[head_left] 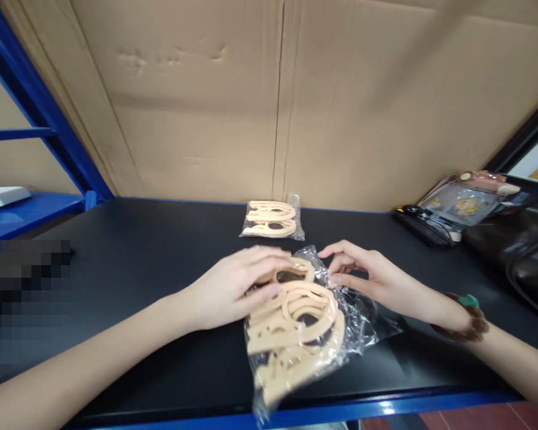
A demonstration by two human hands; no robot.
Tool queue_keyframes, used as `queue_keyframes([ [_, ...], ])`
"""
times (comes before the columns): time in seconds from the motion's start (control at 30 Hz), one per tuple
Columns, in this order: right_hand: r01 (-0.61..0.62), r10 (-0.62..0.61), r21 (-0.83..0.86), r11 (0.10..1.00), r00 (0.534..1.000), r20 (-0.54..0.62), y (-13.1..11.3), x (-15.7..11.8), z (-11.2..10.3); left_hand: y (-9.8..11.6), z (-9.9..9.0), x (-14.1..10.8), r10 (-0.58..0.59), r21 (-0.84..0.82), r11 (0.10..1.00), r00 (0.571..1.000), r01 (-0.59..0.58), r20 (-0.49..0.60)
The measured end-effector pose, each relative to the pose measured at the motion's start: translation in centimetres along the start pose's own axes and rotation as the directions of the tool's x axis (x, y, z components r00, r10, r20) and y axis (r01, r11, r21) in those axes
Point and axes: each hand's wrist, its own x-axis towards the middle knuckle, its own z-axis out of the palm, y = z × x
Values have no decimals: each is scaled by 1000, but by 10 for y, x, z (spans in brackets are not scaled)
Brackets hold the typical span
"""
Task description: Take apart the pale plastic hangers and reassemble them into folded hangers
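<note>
A clear plastic bag with several beige pieces that look like folding clothes hangers is between my hands. It lies toward the front of the black table, its lower corner overlapping the blue front edge. My left hand grips the bag's upper left side, with the thumb in front and the fingers reaching over the top. At the crumpled upper right of the bag, my right hand has its thumb and fingers bent together on the loose film. Farther back, a similar bag of beige hangers lies flat.
The black table ends at a cardboard wall. On the right are a dark bag, a clear pouch and a black cable. A blue metal frame rises at the left, with a white object on its shelf.
</note>
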Motion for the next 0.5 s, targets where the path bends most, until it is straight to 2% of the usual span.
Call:
queue_keyframes([
  [0.07, -39, 43, -98, 994, 999, 34, 6, -4, -10, 4, 5, 0, 39, 0, 999, 992, -39, 120],
  [0.13, -91, 99, -274, 957, 995, 14, 6, -6, -22, 9, 7, 0, 58, 31, 997, 988, -64, 143],
  [0.2, -138, 111, -478, 867, 990, -85, -1, -10, -31, 11, 8, -1, 60, 68, 995, 989, -70, 134],
  [0.27, -150, 4, -618, 772, 973, -232, -17, -16, -31, 11, 8, -1, 57, 85, 994, 989, -68, 134],
  [0.33, -102, -162, -664, 741, 932, -324, -34, -24, -22, 10, 7, -1, 52, 80, 995, 989, -64, 141],
  [0.4, 21, -241, -631, 775, 934, -265, -45, -29, -9, 9, 6, -1, 51, 63, 996, 986, -62, 156],
  [0.43, 53, -215, -597, 800, 955, -203, -46, -30, -4, 11, 6, -1, 52, 53, 997, 985, -61, 162],
  [0.5, 1, -82, -540, 842, 989, -125, -37, -26, 2, 18, 6, -3, 66, 47, 996, 983, -75, 173],
])
